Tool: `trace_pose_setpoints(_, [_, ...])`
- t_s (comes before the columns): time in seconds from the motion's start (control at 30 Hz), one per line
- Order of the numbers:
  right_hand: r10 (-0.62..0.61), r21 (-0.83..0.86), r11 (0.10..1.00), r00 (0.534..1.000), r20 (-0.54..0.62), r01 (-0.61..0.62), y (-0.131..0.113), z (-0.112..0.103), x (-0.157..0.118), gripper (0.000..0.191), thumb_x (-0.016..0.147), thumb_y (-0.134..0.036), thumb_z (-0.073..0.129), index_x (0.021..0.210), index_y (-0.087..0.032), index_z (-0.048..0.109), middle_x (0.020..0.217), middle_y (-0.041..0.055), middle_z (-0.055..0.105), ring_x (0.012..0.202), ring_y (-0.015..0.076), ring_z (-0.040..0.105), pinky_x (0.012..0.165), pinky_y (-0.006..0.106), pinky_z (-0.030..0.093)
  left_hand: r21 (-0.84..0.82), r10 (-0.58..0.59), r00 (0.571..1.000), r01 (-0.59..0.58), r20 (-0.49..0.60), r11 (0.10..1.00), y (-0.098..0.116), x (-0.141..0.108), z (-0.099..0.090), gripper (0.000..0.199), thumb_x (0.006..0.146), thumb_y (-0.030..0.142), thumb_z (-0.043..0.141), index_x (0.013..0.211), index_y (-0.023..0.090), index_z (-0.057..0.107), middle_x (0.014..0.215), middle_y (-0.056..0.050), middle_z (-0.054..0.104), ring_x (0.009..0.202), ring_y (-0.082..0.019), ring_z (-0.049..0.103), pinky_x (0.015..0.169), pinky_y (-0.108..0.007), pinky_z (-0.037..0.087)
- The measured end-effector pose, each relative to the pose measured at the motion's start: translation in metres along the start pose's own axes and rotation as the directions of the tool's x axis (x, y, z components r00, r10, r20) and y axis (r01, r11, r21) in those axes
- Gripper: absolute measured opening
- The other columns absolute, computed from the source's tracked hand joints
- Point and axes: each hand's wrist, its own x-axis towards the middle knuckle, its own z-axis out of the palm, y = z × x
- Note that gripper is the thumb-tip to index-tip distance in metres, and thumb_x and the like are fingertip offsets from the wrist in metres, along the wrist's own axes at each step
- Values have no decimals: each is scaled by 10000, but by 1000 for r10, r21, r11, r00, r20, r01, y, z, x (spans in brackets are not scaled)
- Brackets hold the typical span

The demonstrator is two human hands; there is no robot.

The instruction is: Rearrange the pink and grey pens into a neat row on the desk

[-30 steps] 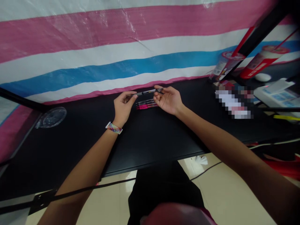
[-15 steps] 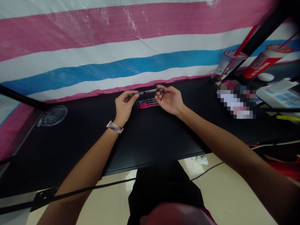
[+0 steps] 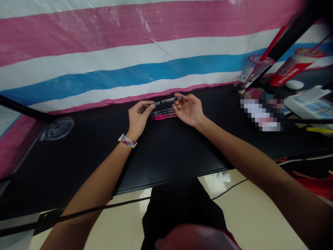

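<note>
A dark pen with a clear barrel is held sideways between my two hands, a little above the black table. My left hand pinches its left end between thumb and fingertips. On the other end, my right hand grips with thumb and fingers, palm turned upward. Just below the held pen, several more pens lie side by side on the table, a dark pen among them and a pink pen nearest me. My right fingers hide their right ends.
To the left lies a clear plastic lid. At the right stand a drink cup with a red straw and a red cup, near a white rounded object. A striped sheet hangs behind the table.
The held pen tilts slightly more, its right end a touch higher. Both hands keep their hold and have barely moved.
</note>
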Motion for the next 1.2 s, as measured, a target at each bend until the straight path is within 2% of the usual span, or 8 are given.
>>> trace_pose_setpoints(0.23, [6, -21, 1000, 1000, -17, -6, -1, 0, 1, 213, 809, -264, 637, 1006, -241, 717, 737, 13, 691, 671, 175, 607, 779, 333, 662, 5, -6, 1000, 6, 0, 1000, 2, 0, 0, 145, 939, 373, 859, 1023, 257, 835, 989, -49, 859, 960, -212, 829, 955, -371, 660])
trace_pose_setpoints(0.37, [4, -73, 997, 1000, 8, -4, -4, 2, -1, 230, 865, -360, 663, 1030, -227, 753, 808, 43, 743, 739, 197, 672, 788, 360, 668, 21, -6, 1000, 6, 0, 1000, 1, 1, -2, 180, 954, 417, 849, 1026, 254, 826, 982, -50, 853, 948, -216, 823, 942, -379, 660])
trace_pose_setpoints(0.5, [-128, -273, 953, 991, 46, 135, -5, -1, 1, 234, 847, -356, 799, 1039, -223, 795, 866, 34, 762, 729, 177, 666, 709, 343, 651, 70, -13, 999, 15, -29, 997, -8, 4, -4, 286, 982, 500, 821, 846, 251, 791, 831, -36, 815, 822, -196, 777, 872, -367, 648])
trace_pose_setpoints(0.6, [-274, -413, 867, 959, 77, 281, -3, -8, 7, 216, 809, -311, 887, 995, -220, 825, 843, 17, 749, 706, 162, 651, 649, 315, 628, 90, -21, 999, 23, -30, 996, -13, 6, -5, 345, 1002, 521, 788, 785, 253, 775, 774, -27, 790, 769, -184, 746, 840, -356, 632])
trace_pose_setpoints(0.73, [-356, -548, 771, 933, 52, 325, -2, -18, 16, 153, 843, -320, 871, 952, -216, 843, 812, 25, 758, 684, 158, 642, 618, 296, 587, 55, -13, 1000, 13, 3, 998, -16, 6, -5, 198, 919, 408, 861, 1047, 258, 838, 1017, -53, 853, 956, -217, 792, 935, -374, 630])
trace_pose_setpoints(0.97, [-417, -761, 546, 901, 116, 351, -1, -31, 22, 102, 834, -260, 862, 934, -281, 857, 1021, 53, 806, 1018, 260, 716, 1049, 456, 573, 296, 41, 999, -48, 29, 954, -26, 6, -12, 84, 917, 311, 846, 994, 304, 879, 1030, -51, 868, 1003, -275, 779, 1069, -507, 583])
trace_pose_setpoints(1.1, [-435, -881, 265, 864, 253, 392, 2, -40, 24, 170, 897, -229, 747, 1000, -287, 869, 1013, 71, 788, 1030, 314, 688, 1155, 549, 480, 362, 52, 994, -82, 91, 929, -33, 5, -13, 151, 946, 281, 796, 1043, 330, 902, 1044, -61, 866, 990, -290, 770, 1048, -528, 574])
trace_pose_setpoints(1.2, [-421, -902, 152, 852, 312, 405, 5, -44, 25, 198, 923, -213, 689, 980, -281, 866, 1012, 85, 772, 1029, 328, 668, 1159, 564, 462, 394, 30, 996, -63, 89, 917, -36, 5, -13, 171, 948, 273, 791, 1059, 332, 907, 1036, -68, 866, 974, -294, 767, 1042, -530, 570])
